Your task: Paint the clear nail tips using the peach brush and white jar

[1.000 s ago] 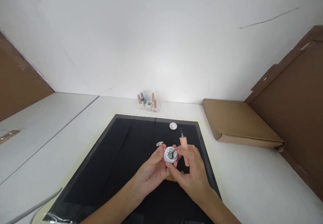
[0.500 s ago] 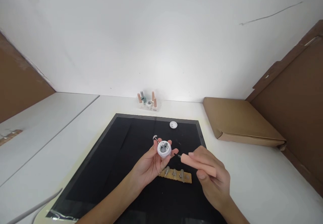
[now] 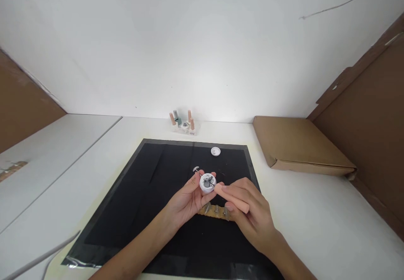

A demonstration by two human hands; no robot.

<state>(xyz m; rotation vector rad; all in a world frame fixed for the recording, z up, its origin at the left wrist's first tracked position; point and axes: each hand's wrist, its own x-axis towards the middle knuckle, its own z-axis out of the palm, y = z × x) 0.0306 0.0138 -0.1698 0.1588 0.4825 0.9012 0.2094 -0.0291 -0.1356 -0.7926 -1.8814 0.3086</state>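
Note:
My left hand (image 3: 186, 200) is closed around a small white jar (image 3: 207, 183), its open mouth facing up with grey, silvery stuff inside. Between the same hand's fingers a thin stem with a pale, silvery tip (image 3: 196, 169) sticks out; its kind is unclear. My right hand (image 3: 251, 208) grips the peach handle of a nail polish brush (image 3: 232, 198), whose dark end reaches into the jar. Below the hands lies a yellowish strip (image 3: 214, 212) with several clear, nail-like pieces on it, partly covered by my fingers.
A white jar lid (image 3: 215, 151) rests on the black mat (image 3: 151, 187). Behind the mat, a clear holder (image 3: 184, 131) carries several nail polish bottles. At the right lies a flat cardboard box (image 3: 299, 141). Another strip (image 3: 12, 170) sits at the far left.
My right hand has moved left, bringing the brush tip from beside the jar into its mouth. The left hand still holds the jar, and the view has shifted slightly.

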